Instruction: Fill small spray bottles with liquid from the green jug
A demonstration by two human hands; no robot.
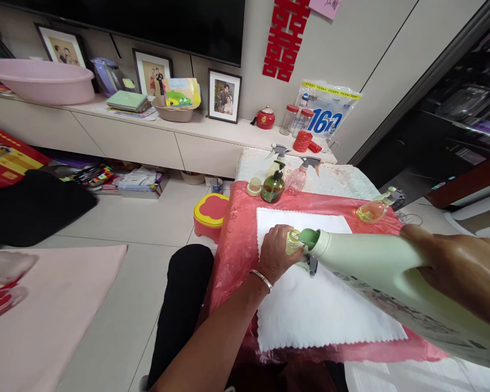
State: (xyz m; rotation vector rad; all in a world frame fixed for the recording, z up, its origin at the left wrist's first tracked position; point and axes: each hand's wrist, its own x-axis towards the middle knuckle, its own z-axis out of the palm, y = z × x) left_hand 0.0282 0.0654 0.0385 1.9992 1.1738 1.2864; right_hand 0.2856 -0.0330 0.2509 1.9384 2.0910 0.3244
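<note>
My left hand (278, 251) is wrapped around a small clear yellow bottle (293, 243), whose open mouth faces up. My right hand (459, 267) grips the handle of a large pale green jug (367, 253), tipped nearly on its side. The jug's darker green spout (309, 237) is at the mouth of the small bottle; whether liquid is flowing I cannot tell. Just below the jug's neck, a grey spray head (312, 265) lies on the white scalloped cloth (310, 316), partly hidden.
Beyond the cloth stand a green pump bottle (273, 188), a pink spray bottle (296, 179) and a pale cap (253, 187). A yellow spray bottle (371, 211) tilts at the right on the red table cover (237, 245). A red-and-yellow stool (210, 212) is left of the table.
</note>
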